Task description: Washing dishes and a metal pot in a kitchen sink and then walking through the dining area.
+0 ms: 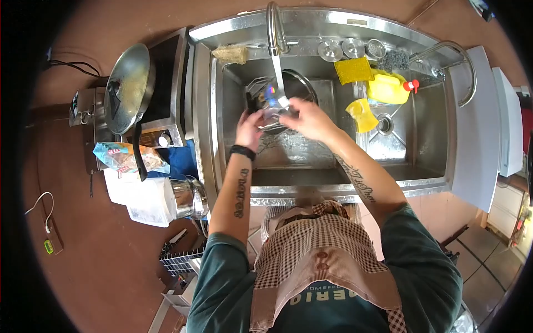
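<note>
Water runs from the curved metal faucet (272, 31) into the left basin of the stainless steel sink (300, 162). Under the stream, my left hand (250, 127) and my right hand (308, 118) hold a clear, shiny object (275, 102) between them, blurred, so its kind cannot be told. Beneath it a dark round pan or lid (306, 85) lies in the basin, partly hidden by the object and my hands. A black band circles my left wrist.
Yellow sponge (361, 115), yellow scouring pad (354, 70) and yellow detergent bottle (388, 88) are right of the hands. Several glass items (330, 50) line the back ledge, with a tan sponge (230, 54) at left. A frying pan (129, 89) rests beside the cooktop.
</note>
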`<state>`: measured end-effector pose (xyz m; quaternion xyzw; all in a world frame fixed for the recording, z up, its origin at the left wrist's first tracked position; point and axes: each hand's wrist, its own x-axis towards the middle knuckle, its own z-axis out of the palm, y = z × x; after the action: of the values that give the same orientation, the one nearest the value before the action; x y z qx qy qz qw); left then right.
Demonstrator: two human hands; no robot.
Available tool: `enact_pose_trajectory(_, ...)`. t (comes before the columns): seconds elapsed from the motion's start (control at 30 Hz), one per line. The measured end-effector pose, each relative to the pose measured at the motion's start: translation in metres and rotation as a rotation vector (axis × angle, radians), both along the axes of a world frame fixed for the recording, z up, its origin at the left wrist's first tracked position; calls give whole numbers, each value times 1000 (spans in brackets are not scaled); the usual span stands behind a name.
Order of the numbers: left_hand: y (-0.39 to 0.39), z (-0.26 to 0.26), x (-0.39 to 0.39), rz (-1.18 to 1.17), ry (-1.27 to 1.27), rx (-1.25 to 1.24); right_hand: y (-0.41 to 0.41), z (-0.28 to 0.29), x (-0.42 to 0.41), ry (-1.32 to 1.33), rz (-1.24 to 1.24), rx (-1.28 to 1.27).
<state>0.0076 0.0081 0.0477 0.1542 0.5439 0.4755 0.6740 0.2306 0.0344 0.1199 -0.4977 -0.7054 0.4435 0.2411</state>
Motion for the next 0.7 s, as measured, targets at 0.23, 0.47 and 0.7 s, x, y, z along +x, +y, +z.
enact_pose_trajectory(0.23,-61,-13,26,82,-11,162,-38,-28,-23,23,-63,127)
enact_pose_trajectory(0.47,-51,-25,43,95,117,220,-7,-28,-20,-97,-13,-22)
enact_pose_trajectory(0.7,-53,-68,4,-4,-382,44,-17,-5,-54,-386,210,187)
